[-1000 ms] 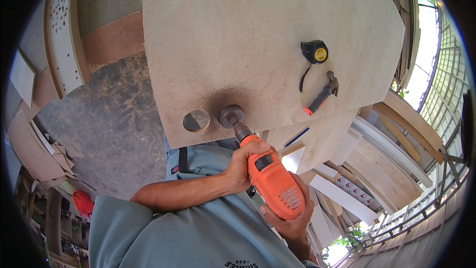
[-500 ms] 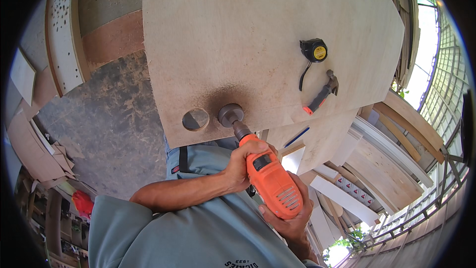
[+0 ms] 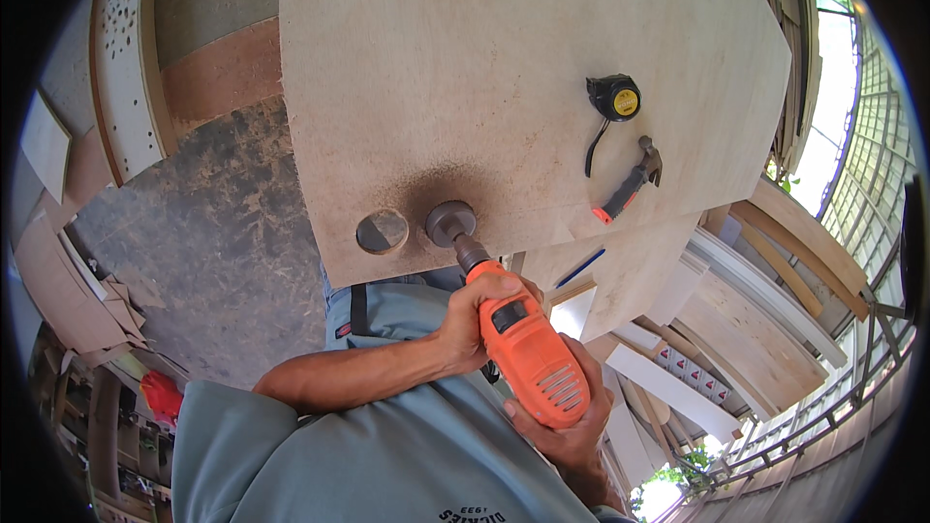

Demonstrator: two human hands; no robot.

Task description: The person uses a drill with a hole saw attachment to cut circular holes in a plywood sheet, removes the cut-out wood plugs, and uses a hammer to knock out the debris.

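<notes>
The person's left hand (image 3: pixel 473 318) is wrapped around the front of an orange plastic power drill (image 3: pixel 533 353), just behind the chuck, with its thumb laid across the housing. The right hand (image 3: pixel 578 434) grasps the rear of the same tool, its palm and fingers curled around the back end below a row of slanted vent slots. Both grips are firmly closed on the drill, which lies at a slant over the near edge of a pale plywood sheet (image 3: pixel 436 58). At its tip, a round, dull grey hole saw (image 3: pixel 451 223) meets the wood; how deep its rim sits cannot be told. Fine dark brown sawdust (image 3: pixel 436 182) fans out around the cutter, speckling the smooth, faintly streaked grain. Just to the left is a clean circular hole (image 3: pixel 395 248) with a light, raw wooden wall.

Farther right on the plywood rest a chunky black tape measure (image 3: pixel 614 97) with a round yellow label and a dangling black strap, and near it a claw hammer (image 3: pixel 630 182) with a curved, dark metal head and a black and red-orange grip. A slim blue stick, pencil or pen (image 3: pixel 581 268), lies on a lower wooden panel (image 3: pixel 625 281). To the left spreads a mottled grey floor (image 3: pixel 213 261), stained with tan patches
</notes>
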